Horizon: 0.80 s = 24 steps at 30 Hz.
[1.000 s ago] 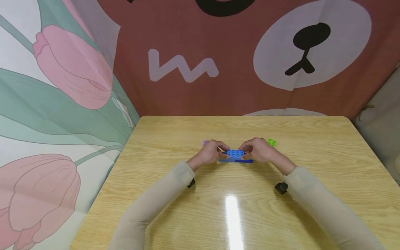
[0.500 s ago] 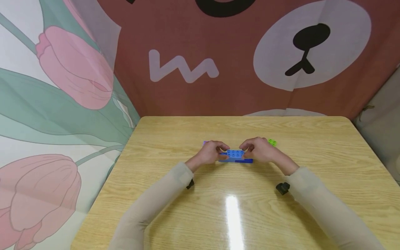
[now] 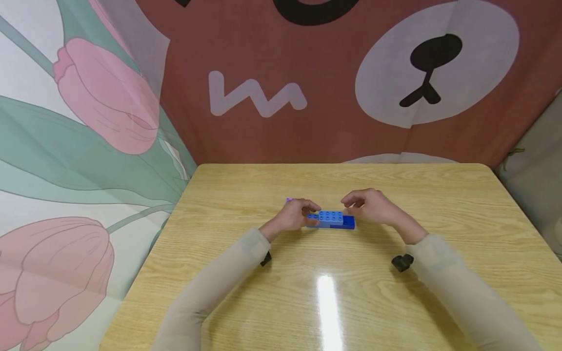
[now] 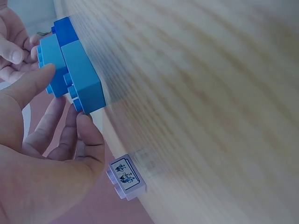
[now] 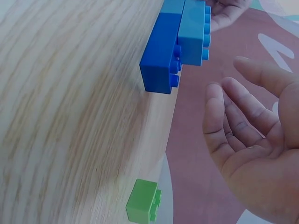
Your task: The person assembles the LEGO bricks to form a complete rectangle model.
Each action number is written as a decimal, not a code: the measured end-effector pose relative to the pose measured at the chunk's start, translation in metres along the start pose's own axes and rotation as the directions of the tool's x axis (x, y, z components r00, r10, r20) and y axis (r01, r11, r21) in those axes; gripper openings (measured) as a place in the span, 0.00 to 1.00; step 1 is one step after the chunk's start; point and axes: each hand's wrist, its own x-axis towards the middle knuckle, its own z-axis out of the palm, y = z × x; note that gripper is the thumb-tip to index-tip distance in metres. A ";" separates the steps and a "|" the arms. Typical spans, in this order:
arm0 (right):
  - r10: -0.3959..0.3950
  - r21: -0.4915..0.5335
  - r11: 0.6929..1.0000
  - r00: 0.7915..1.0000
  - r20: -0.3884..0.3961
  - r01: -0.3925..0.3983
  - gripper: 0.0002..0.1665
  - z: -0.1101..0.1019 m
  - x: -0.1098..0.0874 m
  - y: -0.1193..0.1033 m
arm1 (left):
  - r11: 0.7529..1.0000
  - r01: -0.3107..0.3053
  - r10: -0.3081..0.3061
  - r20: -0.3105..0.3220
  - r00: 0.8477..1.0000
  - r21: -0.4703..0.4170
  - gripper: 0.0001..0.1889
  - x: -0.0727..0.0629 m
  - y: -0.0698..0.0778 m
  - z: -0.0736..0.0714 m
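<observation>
On the table stand two bricks end to end, a lighter blue one (image 4: 86, 77) on the left and a dark blue one (image 5: 159, 56) on the right. A light blue studded brick (image 3: 331, 217) sits across the top of both, bridging their joint. My left hand (image 3: 293, 215) holds this top brick at its left end, thumb on the near side and fingers curled on the far side. My right hand (image 3: 373, 207) hovers apart from the stack at its right, fingers loosely bent with nothing in them.
A small lilac brick (image 4: 126, 178) with a printed face lies left of the stack, behind my left hand. To the right lies a small green brick (image 5: 142, 201), hidden by my right hand in the head view. A printed cloth (image 3: 263, 136) hangs behind the wooden table (image 3: 246, 302).
My right hand has let go of the blue bricks and moved up and to the right, uncovering the dark blue brick's studs. My left hand and the stack have stayed nearly still.
</observation>
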 end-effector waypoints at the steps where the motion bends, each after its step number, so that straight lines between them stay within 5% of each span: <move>1: 0.007 -0.001 1.000 1.000 0.000 -0.007 0.19 -0.001 0.000 0.000 | 1.000 0.005 -0.005 0.001 1.000 -0.001 0.20 0.000 0.000 0.000; 24: 0.081 0.052 0.996 0.995 -0.052 -0.078 0.20 -0.019 -0.009 0.020 | 0.997 0.012 -0.013 0.007 1.000 0.078 0.20 0.002 -0.003 0.008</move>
